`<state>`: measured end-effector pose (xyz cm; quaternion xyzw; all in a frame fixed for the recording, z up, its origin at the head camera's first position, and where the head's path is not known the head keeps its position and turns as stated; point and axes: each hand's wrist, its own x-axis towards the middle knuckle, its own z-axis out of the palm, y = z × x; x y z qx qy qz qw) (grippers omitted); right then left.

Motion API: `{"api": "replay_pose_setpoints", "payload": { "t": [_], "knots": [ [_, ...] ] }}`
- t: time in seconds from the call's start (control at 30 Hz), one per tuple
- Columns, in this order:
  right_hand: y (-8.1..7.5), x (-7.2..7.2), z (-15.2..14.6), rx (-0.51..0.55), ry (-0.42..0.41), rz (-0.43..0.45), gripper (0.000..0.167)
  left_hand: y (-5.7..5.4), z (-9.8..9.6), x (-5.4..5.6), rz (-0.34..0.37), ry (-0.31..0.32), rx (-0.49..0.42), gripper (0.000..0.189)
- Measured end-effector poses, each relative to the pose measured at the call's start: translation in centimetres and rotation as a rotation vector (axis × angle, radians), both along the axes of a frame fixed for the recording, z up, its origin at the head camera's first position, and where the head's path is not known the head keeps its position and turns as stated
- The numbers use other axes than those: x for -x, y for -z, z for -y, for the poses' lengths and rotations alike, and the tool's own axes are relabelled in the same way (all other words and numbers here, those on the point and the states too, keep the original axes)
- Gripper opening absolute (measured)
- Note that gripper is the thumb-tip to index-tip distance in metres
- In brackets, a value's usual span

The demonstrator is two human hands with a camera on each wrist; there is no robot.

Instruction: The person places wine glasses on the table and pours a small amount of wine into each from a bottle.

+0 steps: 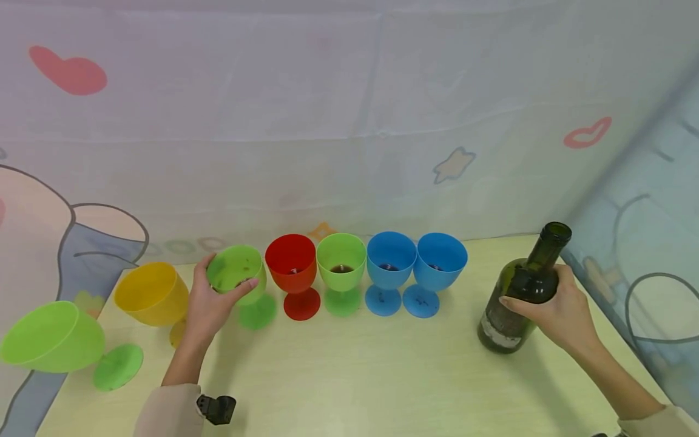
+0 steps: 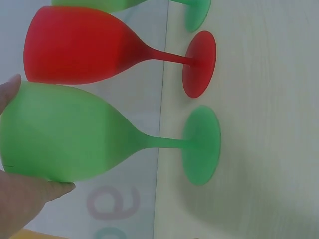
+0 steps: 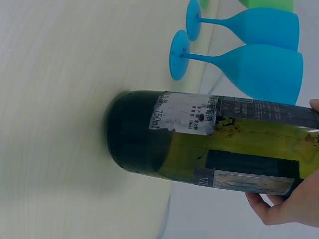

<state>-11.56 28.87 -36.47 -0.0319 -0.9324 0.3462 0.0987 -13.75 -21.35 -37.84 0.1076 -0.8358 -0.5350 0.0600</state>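
My left hand [image 1: 215,306] grips the bowl of a light green goblet [image 1: 253,273] by its rim, thumb on the near side. That goblet stands upright, and its round foot [image 2: 202,144] rests on the table in the left wrist view. Beside it stands a red goblet [image 1: 291,267] with a little dark liquid inside. At the right, my right hand [image 1: 565,312] holds a dark green wine bottle [image 1: 502,315] round its upper body. The bottle is upright and uncorked, with dark liquid in its lower part and a worn label [image 3: 187,113].
Right of the red goblet stand another green goblet [image 1: 341,261] and two blue goblets [image 1: 391,261], with dark liquid in them. A yellow goblet [image 1: 153,294] and a further green goblet [image 1: 54,337] stand at the left. A patterned cloth [image 1: 306,121] hangs behind the pale table [image 1: 349,376].
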Motion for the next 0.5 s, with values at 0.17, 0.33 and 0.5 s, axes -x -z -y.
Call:
{"api": "replay_pose_setpoints", "payload": {
  "t": [0.17, 0.33, 0.5],
  "knots": [
    [0.08, -0.05, -0.02, 0.007, 0.005, -0.002, 0.082, 0.0, 0.13, 0.54, 0.001, 0.009, 0.005, 0.099],
    [0.22, -0.12, -0.17, 0.017, 0.01, 0.002, 0.083, 0.03, 0.3, 0.88, -0.011, 0.028, -0.008, 0.098],
    [0.41, -0.17, -0.54, 0.04, 0.029, -0.001, 0.084, 0.1, 0.47, 0.97, -0.026, 0.058, -0.017, 0.098]
  ]
}}
